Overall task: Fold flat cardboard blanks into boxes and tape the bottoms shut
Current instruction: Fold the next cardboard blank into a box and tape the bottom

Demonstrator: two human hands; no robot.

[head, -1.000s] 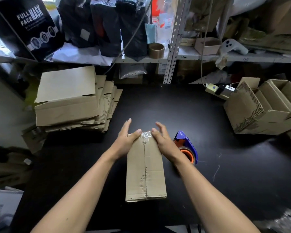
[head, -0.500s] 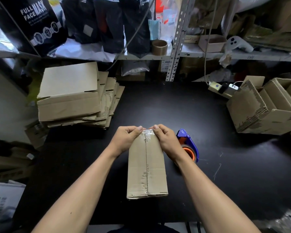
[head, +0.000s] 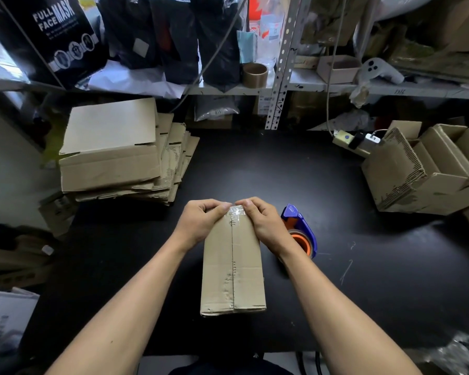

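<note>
A folded cardboard box [head: 233, 269] stands on the black table [head: 268, 171] in front of me, its bottom facing up with clear tape along the centre seam. My left hand [head: 201, 221] grips the far left corner of the box, fingers curled over the far edge. My right hand [head: 260, 220] grips the far right corner the same way, thumbs meeting at the wrinkled tape end. A blue and orange tape dispenser [head: 301, 231] lies just right of my right wrist. A stack of flat cardboard blanks [head: 119, 152] sits at the left back.
Finished boxes [head: 428, 169] lie open-ended at the right edge of the table. A power strip [head: 355, 140] with a cable sits behind them. A metal shelf [head: 282, 87] with bags, a tape roll [head: 255, 74] and clutter runs along the back.
Both hands went from flat fingers pointing forward over the box's far end to fingers curled down over that edge, pressing the tape end. The view shifted slightly.
</note>
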